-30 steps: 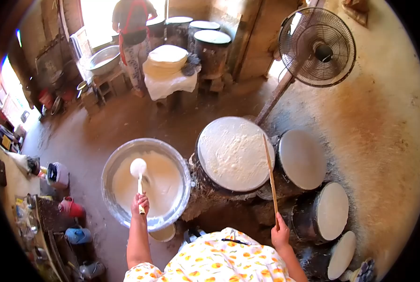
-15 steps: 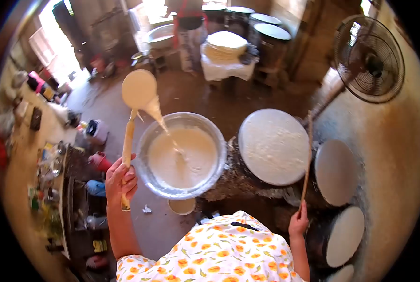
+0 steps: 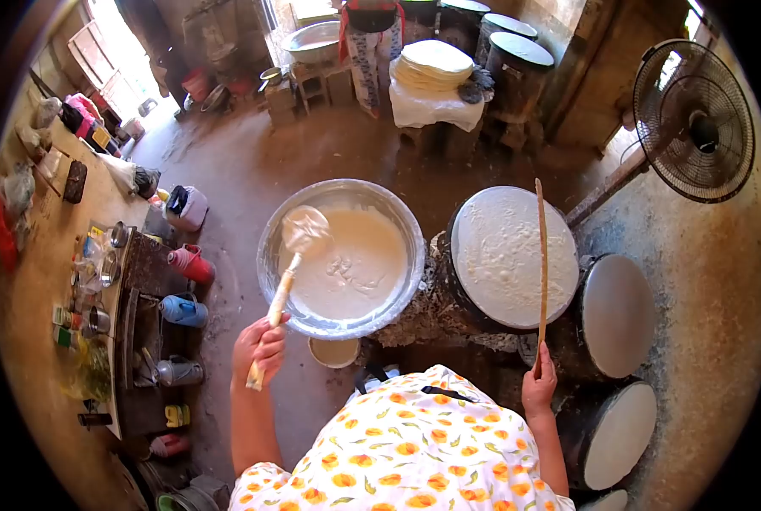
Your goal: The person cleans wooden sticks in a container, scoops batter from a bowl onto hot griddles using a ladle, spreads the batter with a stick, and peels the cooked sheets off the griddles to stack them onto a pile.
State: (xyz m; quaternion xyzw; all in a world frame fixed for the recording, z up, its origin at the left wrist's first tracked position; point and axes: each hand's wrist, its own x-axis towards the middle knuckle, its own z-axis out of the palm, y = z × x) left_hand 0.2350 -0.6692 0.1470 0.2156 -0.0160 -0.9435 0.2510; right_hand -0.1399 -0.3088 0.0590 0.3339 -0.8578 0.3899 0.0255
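Ladle has dropped since a moment ago, now over batter in the basin. My left hand grips it; my right hand, well apart, clasps a stick over the griddle.

texts, labels, brands, numbers, signs: none can be read.

yellow container, at left: any lettering too small to be made out.

small green item, at far left: any print too small to be read.

red flask, blue flask and grey flask, at left: any maker's mark not to be made out.

fan, at right: any badge on the dark hub not to be read.
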